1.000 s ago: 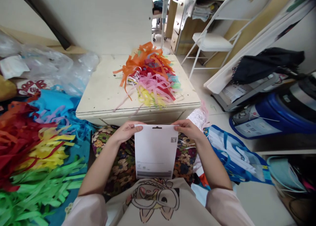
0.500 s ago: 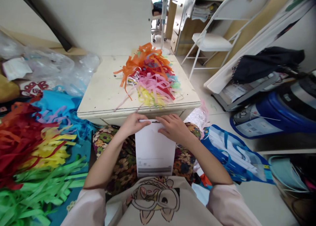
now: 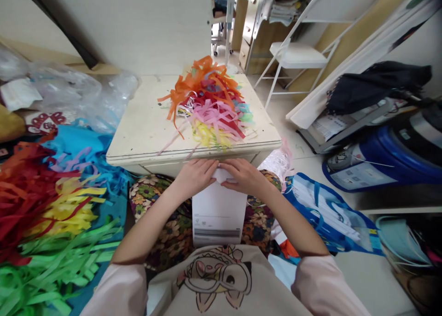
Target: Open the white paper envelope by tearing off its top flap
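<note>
A flat white cardboard packet (image 3: 219, 205) with small print and grey bars at its near end lies on my lap, over floral trousers. My left hand (image 3: 197, 175) grips its far left corner, fingers together over the top edge and thumb on the near face. From the other side my right hand (image 3: 243, 174) pinches the far right part in the same way. The fingertips of both hands almost meet at the middle of the far edge, where a bent white flap shows between the thumbs. What lies beneath the fingers is hidden.
A cream table (image 3: 138, 122) just ahead carries a heap of coloured paper strips (image 3: 214, 104). More strips (image 3: 51, 205) in red, yellow, green and blue lie at the left. A blue bag (image 3: 321, 214) with white contents rests on the right, a white folding chair (image 3: 304, 58) behind.
My left hand has moved right along the far edge, closer to my right hand. The far end of the packet is now more covered, with a flap bent between the thumbs.
</note>
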Demonstrator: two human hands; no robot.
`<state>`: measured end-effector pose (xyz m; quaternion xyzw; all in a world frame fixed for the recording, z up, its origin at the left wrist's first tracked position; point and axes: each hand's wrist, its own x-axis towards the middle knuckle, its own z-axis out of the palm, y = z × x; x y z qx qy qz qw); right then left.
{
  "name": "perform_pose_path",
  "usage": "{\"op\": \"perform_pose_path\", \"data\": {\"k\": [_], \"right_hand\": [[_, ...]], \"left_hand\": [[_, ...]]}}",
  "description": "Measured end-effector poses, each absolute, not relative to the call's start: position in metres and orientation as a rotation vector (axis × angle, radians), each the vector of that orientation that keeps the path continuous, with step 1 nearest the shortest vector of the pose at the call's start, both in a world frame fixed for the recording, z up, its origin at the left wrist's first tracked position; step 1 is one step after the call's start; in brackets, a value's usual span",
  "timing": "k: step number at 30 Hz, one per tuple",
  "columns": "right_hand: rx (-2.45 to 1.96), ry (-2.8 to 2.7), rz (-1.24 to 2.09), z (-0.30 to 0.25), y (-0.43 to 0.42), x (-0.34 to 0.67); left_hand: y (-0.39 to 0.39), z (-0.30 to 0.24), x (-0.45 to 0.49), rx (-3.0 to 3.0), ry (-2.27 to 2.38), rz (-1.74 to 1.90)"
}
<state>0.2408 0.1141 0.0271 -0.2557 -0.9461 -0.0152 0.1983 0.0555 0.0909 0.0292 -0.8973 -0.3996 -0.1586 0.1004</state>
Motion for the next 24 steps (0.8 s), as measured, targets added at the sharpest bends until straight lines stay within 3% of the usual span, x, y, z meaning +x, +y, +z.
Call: {"op": "perform_pose_path", "data": {"k": [24], "right_hand": [[-0.85,-2.573,-0.406,0.046,0.106,0.239]], "left_hand": [[0.091,0.07,0.055,-3.054,-1.635,-0.844]]}}
